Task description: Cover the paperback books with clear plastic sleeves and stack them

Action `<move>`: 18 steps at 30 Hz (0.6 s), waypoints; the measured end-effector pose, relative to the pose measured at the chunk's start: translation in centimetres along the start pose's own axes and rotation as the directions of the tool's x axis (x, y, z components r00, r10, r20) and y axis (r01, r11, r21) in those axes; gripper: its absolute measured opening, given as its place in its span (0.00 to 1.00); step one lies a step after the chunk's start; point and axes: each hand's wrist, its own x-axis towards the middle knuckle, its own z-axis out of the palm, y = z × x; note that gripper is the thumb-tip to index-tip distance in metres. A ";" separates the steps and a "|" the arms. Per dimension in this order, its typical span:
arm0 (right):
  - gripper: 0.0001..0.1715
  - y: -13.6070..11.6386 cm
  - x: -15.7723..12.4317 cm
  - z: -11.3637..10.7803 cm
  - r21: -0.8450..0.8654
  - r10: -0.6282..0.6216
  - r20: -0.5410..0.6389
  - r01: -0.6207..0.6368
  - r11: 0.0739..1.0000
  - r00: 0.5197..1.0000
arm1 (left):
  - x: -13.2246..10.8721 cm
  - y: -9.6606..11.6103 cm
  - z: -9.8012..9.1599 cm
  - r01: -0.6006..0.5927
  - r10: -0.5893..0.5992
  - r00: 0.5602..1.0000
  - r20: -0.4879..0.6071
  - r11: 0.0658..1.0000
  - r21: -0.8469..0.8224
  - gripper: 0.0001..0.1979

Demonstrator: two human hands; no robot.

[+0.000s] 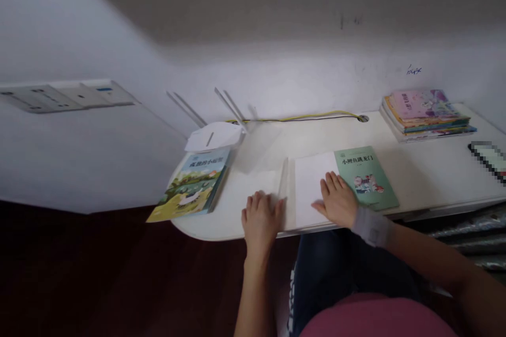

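A book with a green front cover (pixel 371 181) lies on the white desk, with a blank white page or flap (pixel 310 184) spread out to its left. My right hand (pixel 337 201) rests flat across the flap and the green cover's edge, fingers stretched out. Further left, a clear, see-through sheet (pixel 283 181) is folded up along the flap's side. My left hand (pixel 261 221) lies palm down near the desk's front edge beside this sheet, with thumb and fingers apart. Whether the thumb touches the sheet is hard to see.
Left on the desk (pixel 253 163), a stack of picture books (pixel 193 184) overhangs the rounded edge before a white router (pixel 215 137) with upright antennas. A pile of books (pixel 429 110) stands back right, near a phone (pixel 488 158). A yellow cable (pixel 300 116) runs along the wall.
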 end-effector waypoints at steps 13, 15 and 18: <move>0.26 1.4 -4.6 -1.2 0.349 -0.124 -0.173 0.178 0.920 0.977 | -1.5 7.8 -6.3 0.058 -0.007 0.998 0.059 0.275 -0.960 0.08; 0.21 3.4 -4.6 -1.7 0.498 -0.043 -0.205 0.142 0.856 0.978 | -2.0 9.6 -6.9 -0.019 0.129 0.992 0.016 0.263 -0.965 0.08; 0.17 7.7 -4.7 -2.2 0.718 0.224 -0.136 -0.060 0.694 0.965 | -1.9 11.1 -6.1 -0.189 0.325 0.944 -0.061 0.379 -0.906 0.10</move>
